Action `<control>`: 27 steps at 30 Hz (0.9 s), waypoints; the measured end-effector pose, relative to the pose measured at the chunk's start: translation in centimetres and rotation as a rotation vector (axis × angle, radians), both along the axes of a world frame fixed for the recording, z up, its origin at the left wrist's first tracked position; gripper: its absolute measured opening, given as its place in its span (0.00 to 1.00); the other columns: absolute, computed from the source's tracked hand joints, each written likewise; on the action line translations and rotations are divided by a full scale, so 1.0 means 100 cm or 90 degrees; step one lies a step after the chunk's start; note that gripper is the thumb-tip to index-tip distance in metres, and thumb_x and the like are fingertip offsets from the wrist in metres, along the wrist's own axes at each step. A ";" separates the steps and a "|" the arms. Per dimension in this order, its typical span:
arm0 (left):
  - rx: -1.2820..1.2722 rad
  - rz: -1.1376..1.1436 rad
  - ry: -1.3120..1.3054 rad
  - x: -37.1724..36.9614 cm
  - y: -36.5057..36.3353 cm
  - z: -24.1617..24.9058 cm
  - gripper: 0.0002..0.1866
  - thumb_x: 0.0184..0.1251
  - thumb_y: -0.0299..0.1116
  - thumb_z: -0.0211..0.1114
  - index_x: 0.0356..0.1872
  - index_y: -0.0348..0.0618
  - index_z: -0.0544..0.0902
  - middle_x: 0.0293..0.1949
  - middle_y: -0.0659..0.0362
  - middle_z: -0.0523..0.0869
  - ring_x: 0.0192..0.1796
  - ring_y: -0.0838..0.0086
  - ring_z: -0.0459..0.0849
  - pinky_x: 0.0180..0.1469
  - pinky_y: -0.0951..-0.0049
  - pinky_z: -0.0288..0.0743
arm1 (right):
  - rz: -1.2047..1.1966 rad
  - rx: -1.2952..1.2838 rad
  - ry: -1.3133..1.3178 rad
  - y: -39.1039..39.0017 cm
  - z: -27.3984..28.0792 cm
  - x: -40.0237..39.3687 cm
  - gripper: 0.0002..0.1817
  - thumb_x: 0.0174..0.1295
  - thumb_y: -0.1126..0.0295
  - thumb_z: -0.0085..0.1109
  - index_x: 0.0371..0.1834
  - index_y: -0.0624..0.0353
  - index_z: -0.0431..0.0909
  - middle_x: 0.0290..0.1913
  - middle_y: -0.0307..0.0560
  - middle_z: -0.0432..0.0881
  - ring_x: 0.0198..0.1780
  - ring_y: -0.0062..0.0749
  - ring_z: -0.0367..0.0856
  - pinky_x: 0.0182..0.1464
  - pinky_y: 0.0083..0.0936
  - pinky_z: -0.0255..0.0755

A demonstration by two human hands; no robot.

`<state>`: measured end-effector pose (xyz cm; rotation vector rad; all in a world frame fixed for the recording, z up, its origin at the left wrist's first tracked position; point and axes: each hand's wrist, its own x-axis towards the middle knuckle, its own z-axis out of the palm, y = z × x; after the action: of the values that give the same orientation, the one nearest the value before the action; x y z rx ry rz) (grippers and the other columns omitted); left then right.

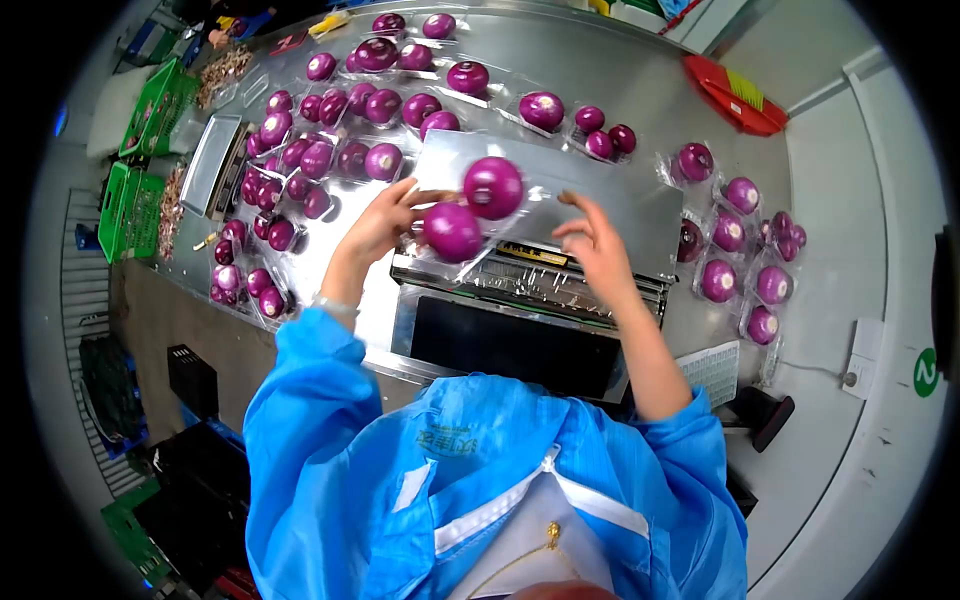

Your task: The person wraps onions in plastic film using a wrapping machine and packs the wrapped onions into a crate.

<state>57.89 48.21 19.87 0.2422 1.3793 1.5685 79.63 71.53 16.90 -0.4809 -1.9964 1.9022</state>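
My left hand is at the left side of a clear tray holding two red onions, its fingers bent against the tray's edge. The tray is over the metal top of a weighing machine. My right hand is to the right of the onions, apart from them, with its fingers spread and nothing in them. Below the metal top is the machine's dark screen.
Several packs of red onions cover the left and far side of the steel table. More packs lie at the right. Green crates stand at far left, a red dustpan at far right.
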 end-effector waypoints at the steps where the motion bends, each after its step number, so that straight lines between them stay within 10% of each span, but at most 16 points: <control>1: 0.011 -0.067 0.006 -0.004 0.025 -0.007 0.14 0.43 0.14 0.46 0.31 0.45 0.62 0.63 0.39 0.74 0.59 0.52 0.81 0.23 0.72 0.83 | 0.009 -0.061 -0.033 0.010 -0.001 -0.002 0.25 0.59 0.80 0.49 0.63 0.65 0.70 0.48 0.49 0.83 0.41 0.29 0.83 0.43 0.25 0.76; 4: 0.041 -0.273 -0.014 -0.020 0.094 -0.037 0.14 0.42 0.13 0.47 0.28 0.45 0.62 0.61 0.39 0.76 0.58 0.55 0.82 0.22 0.73 0.82 | -0.023 -0.161 -0.106 0.043 -0.011 0.004 0.26 0.58 0.80 0.47 0.64 0.68 0.69 0.50 0.52 0.82 0.37 0.28 0.83 0.38 0.22 0.75; 8: -0.001 -0.308 0.036 -0.021 0.150 -0.073 0.13 0.44 0.15 0.50 0.31 0.46 0.68 0.46 0.46 0.87 0.29 0.73 0.83 0.23 0.76 0.79 | -0.193 -0.188 -0.130 0.050 -0.049 0.028 0.23 0.55 0.83 0.50 0.57 0.69 0.69 0.46 0.52 0.80 0.29 0.30 0.83 0.27 0.19 0.70; 15: 0.064 -0.104 0.082 0.008 0.122 -0.083 0.32 0.56 0.17 0.52 0.67 0.39 0.70 0.58 0.50 0.83 0.50 0.72 0.82 0.45 0.77 0.76 | -0.215 -0.278 -0.099 0.024 -0.044 0.059 0.20 0.61 0.79 0.58 0.56 0.68 0.69 0.40 0.48 0.76 0.31 0.32 0.83 0.28 0.23 0.75; 18: 0.060 0.004 0.192 0.015 0.063 -0.070 0.28 0.62 0.20 0.54 0.67 0.38 0.70 0.57 0.51 0.83 0.55 0.66 0.83 0.52 0.74 0.77 | -0.234 -0.013 -0.153 0.037 -0.057 0.089 0.23 0.61 0.75 0.62 0.61 0.65 0.70 0.44 0.47 0.79 0.37 0.30 0.83 0.37 0.23 0.76; 27: -0.400 0.047 0.877 0.077 -0.027 -0.108 0.12 0.56 0.38 0.74 0.30 0.39 0.88 0.30 0.53 0.84 0.38 0.56 0.78 0.43 0.59 0.71 | -0.293 0.634 -0.479 0.012 -0.069 0.139 0.18 0.56 0.53 0.69 0.33 0.59 0.85 0.39 0.45 0.81 0.48 0.44 0.76 0.52 0.40 0.66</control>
<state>65.61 45.46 9.04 0.9889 2.8425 0.8178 93.55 72.77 9.97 -1.2877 -2.6032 0.3134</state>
